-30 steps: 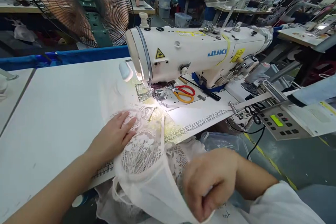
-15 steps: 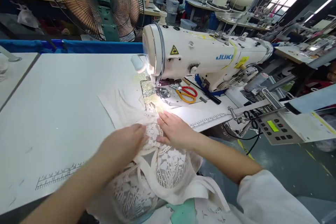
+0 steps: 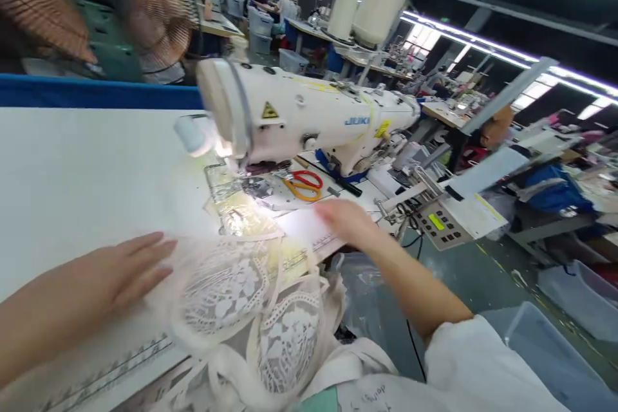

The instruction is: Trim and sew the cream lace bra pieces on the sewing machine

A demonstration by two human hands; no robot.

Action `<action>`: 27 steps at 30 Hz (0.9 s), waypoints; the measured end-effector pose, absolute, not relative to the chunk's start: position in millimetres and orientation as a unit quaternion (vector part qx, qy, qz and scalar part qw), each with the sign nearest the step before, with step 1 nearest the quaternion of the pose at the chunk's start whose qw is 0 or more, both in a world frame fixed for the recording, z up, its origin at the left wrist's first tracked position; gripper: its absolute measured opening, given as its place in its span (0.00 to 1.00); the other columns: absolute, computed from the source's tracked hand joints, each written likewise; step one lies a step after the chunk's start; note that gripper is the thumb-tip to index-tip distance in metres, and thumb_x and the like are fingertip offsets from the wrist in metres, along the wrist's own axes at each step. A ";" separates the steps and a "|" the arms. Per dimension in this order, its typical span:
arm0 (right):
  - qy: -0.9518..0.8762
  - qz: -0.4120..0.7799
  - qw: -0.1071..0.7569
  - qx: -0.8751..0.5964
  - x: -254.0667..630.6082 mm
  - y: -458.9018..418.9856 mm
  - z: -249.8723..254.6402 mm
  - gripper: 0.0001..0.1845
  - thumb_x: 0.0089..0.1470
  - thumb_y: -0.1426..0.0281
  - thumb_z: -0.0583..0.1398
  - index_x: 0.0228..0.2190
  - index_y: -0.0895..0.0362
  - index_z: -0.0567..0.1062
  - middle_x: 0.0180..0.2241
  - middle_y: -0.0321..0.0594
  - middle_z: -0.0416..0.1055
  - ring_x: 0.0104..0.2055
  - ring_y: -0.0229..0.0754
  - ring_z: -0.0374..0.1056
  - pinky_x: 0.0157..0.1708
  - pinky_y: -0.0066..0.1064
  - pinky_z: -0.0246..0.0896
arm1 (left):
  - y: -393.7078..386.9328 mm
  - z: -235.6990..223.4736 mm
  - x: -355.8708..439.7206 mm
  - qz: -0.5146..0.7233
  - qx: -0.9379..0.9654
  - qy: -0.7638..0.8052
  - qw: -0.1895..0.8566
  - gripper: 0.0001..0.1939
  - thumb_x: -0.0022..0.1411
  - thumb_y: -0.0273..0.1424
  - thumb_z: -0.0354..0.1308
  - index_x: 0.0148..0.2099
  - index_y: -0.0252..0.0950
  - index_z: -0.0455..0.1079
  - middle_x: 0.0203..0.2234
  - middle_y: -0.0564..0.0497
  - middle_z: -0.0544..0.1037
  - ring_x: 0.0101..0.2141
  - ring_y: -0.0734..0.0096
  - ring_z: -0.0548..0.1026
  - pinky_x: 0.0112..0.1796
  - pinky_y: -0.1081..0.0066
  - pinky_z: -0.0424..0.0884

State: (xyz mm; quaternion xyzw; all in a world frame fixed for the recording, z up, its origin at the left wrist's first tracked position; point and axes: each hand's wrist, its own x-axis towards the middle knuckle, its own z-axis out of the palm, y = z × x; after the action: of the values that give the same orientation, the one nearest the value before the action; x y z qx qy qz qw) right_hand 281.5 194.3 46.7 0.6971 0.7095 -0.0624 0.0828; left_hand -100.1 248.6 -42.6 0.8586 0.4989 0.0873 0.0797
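A white lace garment point(image 3: 241, 296) lies at the table's near edge and hangs off it, reaching up to the lit needle area of the white sewing machine point(image 3: 299, 116). My left hand point(image 3: 120, 270) lies flat on the table with fingers stretched, touching the garment's left edge. My right hand point(image 3: 345, 219) hovers over the table's right front corner, blurred by motion, a little short of the orange and red scissors point(image 3: 302, 185). Its fingers are smeared.
A control panel point(image 3: 439, 225) with a green display hangs at the table's right. A blue rail point(image 3: 96, 91) and a standing fan point(image 3: 96, 13) are behind the table. Plastic bins point(image 3: 574, 296) stand on the floor at right. Other people work far behind.
My right hand left the lace and moved right and forward toward the scissors. My left hand slid left to the garment's edge. The view swung right.
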 end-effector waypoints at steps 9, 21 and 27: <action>0.629 -0.007 0.105 0.770 328.5 254.3 7.7 0.15 0.58 0.73 0.53 0.41 0.64 0.77 0.42 0.57 0.74 0.44 0.51 0.71 0.40 0.34 0.61 | 235.7 7.0 -116.9 0.024 0.795 0.594 0.122 0.28 0.65 0.39 0.33 0.54 0.36 0.68 0.56 0.48 0.68 0.46 0.60 0.73 0.44 0.64 0.68; 0.650 -0.070 -0.012 0.757 286.0 217.2 34.6 0.09 0.55 0.67 0.55 0.32 0.57 0.74 0.34 0.41 0.74 0.33 0.40 0.68 0.33 0.28 0.61 | 242.5 -11.3 -135.6 -0.002 0.866 0.497 0.048 0.31 0.62 0.45 0.40 0.59 0.29 0.61 0.62 0.43 0.61 0.62 0.57 0.54 0.60 0.56 0.51; 0.810 -0.306 -0.207 0.456 184.1 196.1 52.2 0.10 0.55 0.65 0.56 0.25 0.56 0.67 0.25 0.36 0.66 0.27 0.35 0.61 0.25 0.25 0.57 | 234.7 -18.9 -142.8 -0.009 0.852 0.520 0.064 0.36 0.58 0.50 0.42 0.60 0.31 0.61 0.61 0.40 0.62 0.59 0.54 0.60 0.57 0.55 0.56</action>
State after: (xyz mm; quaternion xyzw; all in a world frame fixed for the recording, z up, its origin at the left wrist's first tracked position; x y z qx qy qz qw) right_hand 184.1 196.1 52.2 0.4560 0.8098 -0.3057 -0.2071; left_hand -142.8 234.7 -18.9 0.8516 0.5202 -0.0087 0.0636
